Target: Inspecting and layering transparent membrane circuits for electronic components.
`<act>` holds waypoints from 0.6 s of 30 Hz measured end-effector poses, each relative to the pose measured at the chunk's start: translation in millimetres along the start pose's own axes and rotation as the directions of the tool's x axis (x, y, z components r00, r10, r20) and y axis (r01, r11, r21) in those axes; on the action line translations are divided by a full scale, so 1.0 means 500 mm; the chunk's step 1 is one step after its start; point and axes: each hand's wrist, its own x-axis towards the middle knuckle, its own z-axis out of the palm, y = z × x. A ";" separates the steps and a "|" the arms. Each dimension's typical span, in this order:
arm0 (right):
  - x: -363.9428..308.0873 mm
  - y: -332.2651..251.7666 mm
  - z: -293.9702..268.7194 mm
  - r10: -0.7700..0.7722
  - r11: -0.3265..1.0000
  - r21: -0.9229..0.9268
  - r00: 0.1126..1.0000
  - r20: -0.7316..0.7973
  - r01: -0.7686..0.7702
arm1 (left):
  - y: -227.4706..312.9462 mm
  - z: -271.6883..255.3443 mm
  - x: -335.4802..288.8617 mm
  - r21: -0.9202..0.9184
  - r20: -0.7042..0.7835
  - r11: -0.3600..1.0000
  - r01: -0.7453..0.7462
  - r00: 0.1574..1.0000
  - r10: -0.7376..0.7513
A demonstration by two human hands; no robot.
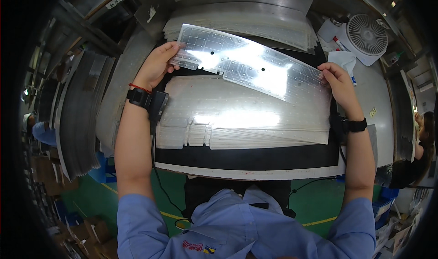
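A clear, shiny plastic sheet printed with circuit traces (242,58) is stretched between my two hands, tilted and catching bright glare. My left hand (160,62) pinches its upper left end between thumb and fingers. At the lower right end, my right hand (336,79) grips the corner. Two dark round holes and a notched lower edge show on the sheet. Below it lies a fanned stack of similar clear sheets (246,106) on a black mat (255,161). Another pile of sheets (246,24) rests behind the held one.
A white fan (366,35) stands at the back right, with a red marker (339,43) and a white tissue (343,62) near it. Tall stacks of sheets (82,113) rise at the left. Black cables (157,163) hang from my wrists. A person (422,145) is at the far right.
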 end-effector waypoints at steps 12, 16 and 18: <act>-0.002 -0.011 0.001 -0.046 0.992 -0.125 0.992 -0.114 0.032 | -0.012 -0.017 0.018 -0.307 -0.274 0.930 -0.202 0.955 0.117; -0.025 -0.044 0.011 -0.066 0.925 -0.364 0.989 0.134 0.111 | 0.009 -0.008 0.005 -0.231 -0.271 0.957 -0.173 0.957 0.108; -0.028 -0.058 0.015 -0.003 0.897 -0.435 0.986 0.168 0.077 | 0.010 -0.010 0.000 -0.115 -0.200 0.987 -0.110 0.976 0.086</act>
